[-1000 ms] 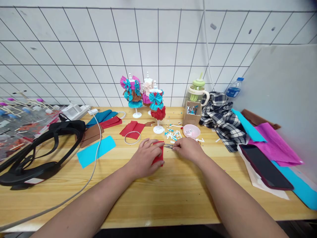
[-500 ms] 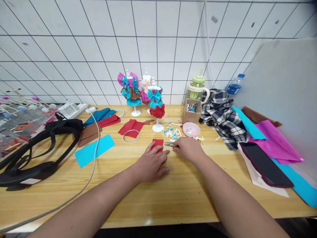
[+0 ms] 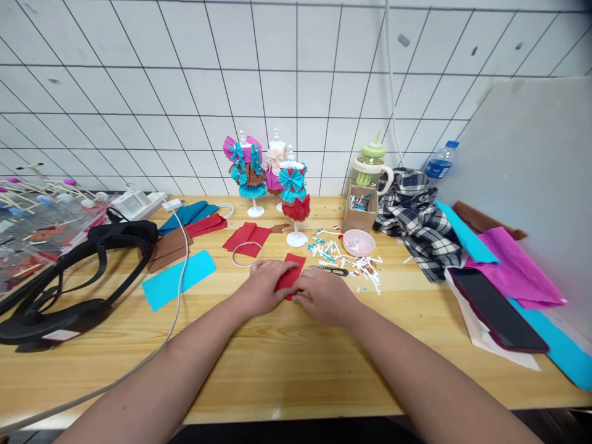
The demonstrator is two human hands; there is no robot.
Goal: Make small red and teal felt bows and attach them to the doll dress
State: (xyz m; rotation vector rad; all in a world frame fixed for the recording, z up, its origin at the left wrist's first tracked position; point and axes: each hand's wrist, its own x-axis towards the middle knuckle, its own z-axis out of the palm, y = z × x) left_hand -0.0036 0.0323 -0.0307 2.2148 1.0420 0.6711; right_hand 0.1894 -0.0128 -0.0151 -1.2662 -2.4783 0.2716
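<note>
Left grip (image 3: 264, 286): laid over left side of the red sheet (image 3: 295, 263); can't tell if closed.
Right grip (image 3: 326, 295): narrow, at near edge; pinch hidden from me.
Red sheet: on table (image 3: 296, 370), between grips.
Handling: I'd guess light, soft, tear-prone; take edges.

Handled sheet (image 3: 287, 279) is red, strip (image 3: 164, 290) lt. blue, dish (image 3: 365, 248) lt. pink, cloth (image 3: 420, 209) blk./wht. plaid, table (image 3: 287, 370) yel.-brn. w/ wood grain, wall (image 3: 319, 37) wht. w/ dk. grid.
</note>
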